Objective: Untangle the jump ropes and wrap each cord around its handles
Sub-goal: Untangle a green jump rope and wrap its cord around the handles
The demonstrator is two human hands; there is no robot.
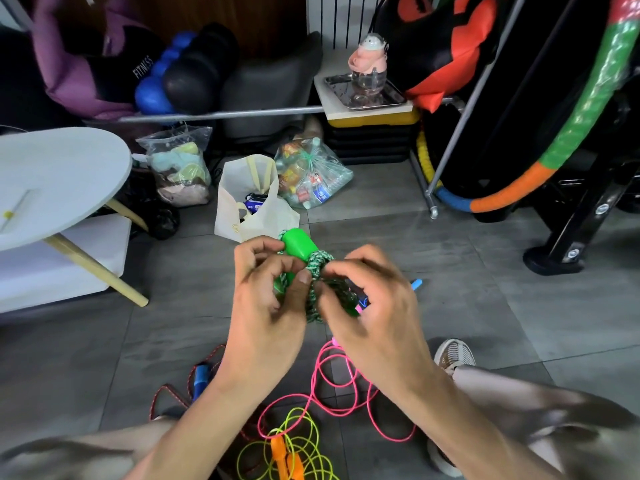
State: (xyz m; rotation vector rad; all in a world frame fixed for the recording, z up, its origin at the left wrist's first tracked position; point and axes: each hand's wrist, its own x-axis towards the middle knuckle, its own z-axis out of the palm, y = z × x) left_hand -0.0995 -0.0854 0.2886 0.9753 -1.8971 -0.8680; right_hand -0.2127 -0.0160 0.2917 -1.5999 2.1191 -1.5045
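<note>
With the green-and-white braided cord (320,268) pinched by both hands, left hand (273,306) and right hand (374,306), around the bright green plastic handles (298,245), the coils could be loosened if either pinch were slackened.

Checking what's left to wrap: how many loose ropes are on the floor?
3: pink rope under the right wrist, yellow rope at the bottom centre, red rope at the left. Arms may hide more.

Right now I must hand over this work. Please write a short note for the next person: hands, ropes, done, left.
Left hand grips the green handles. Right hand pinches the green-white cord, already coiled round them.
Done: green rope nearly wrapped.
Left, all loose on the floor: pink rope, yellow rope with orange handles, red rope with blue handle.
</note>
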